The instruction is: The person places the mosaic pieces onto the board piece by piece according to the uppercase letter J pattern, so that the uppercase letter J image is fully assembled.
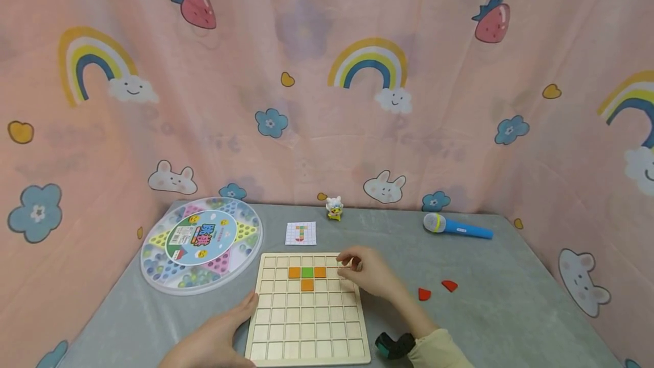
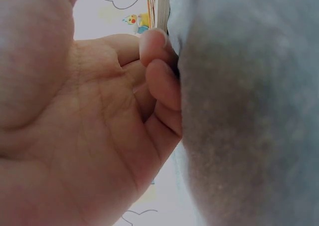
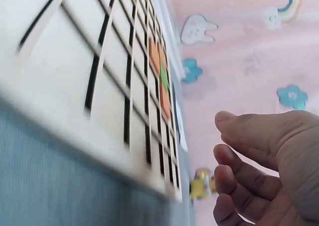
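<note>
A wooden grid board (image 1: 306, 316) lies flat in front of me. Near its far edge a green square (image 1: 307, 272) sits between two orange squares, with another orange square (image 1: 307, 285) just below it. At the board's left side my left hand (image 1: 217, 334) rests with relaxed fingers right at the edge. Over the far right corner is my right hand (image 1: 372, 272), its fingers loosely bent. The right wrist view shows a gap between that thumb and the fingers (image 3: 227, 178), with nothing in it. Two red curved-edge pieces (image 1: 424, 295) lie on the table to the right.
Beyond the board lies a pattern card (image 1: 290, 234), with a small figurine (image 1: 334, 209) standing behind it. A round Chinese checkers set (image 1: 153, 277) is at the left. At the back right lies a blue toy microphone (image 1: 467, 229). A pink printed curtain (image 1: 306, 158) encloses the grey table.
</note>
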Demonstrator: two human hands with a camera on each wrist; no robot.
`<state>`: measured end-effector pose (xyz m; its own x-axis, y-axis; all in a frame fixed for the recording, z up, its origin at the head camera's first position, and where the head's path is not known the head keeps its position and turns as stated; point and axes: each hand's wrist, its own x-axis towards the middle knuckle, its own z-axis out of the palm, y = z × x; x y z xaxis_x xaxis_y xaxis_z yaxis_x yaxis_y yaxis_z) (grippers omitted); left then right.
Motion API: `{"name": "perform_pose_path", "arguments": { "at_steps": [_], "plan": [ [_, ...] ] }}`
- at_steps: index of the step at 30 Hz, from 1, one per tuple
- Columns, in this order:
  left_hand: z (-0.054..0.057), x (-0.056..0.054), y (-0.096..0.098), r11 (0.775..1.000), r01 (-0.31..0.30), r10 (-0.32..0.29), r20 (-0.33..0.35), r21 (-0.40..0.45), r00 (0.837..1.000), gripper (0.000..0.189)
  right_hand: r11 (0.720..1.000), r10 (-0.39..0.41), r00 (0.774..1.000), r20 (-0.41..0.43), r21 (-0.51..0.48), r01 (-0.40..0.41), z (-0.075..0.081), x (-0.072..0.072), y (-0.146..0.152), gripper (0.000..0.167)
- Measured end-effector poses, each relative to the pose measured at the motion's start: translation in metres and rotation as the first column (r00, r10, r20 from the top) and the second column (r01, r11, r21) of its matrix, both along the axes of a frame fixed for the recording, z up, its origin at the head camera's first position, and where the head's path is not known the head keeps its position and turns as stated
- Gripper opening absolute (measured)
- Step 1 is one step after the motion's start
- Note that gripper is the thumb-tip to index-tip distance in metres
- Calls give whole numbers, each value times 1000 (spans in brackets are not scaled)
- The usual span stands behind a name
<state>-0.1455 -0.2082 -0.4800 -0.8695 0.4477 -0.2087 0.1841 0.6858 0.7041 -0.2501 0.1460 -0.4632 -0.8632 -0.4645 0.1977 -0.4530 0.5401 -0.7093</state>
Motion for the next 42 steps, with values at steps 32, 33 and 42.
{"name": "perform_pose_path", "arguments": {
  "at_steps": [32,33,42],
  "plan": [
    [1,0,1,1000,10,-10,-4,-10,1000,128,992,-4,994,112,123,-10,-19,2,120,25],
    [1,0,1,1000,9,-9,-5,-11,1000,129,991,-4,994,107,130,-10,-19,1,120,24],
    [0,1,0,999,26,-27,-39,-20,999,128,987,27,999,21,161,-30,-28,1,122,22]
  ]
}}
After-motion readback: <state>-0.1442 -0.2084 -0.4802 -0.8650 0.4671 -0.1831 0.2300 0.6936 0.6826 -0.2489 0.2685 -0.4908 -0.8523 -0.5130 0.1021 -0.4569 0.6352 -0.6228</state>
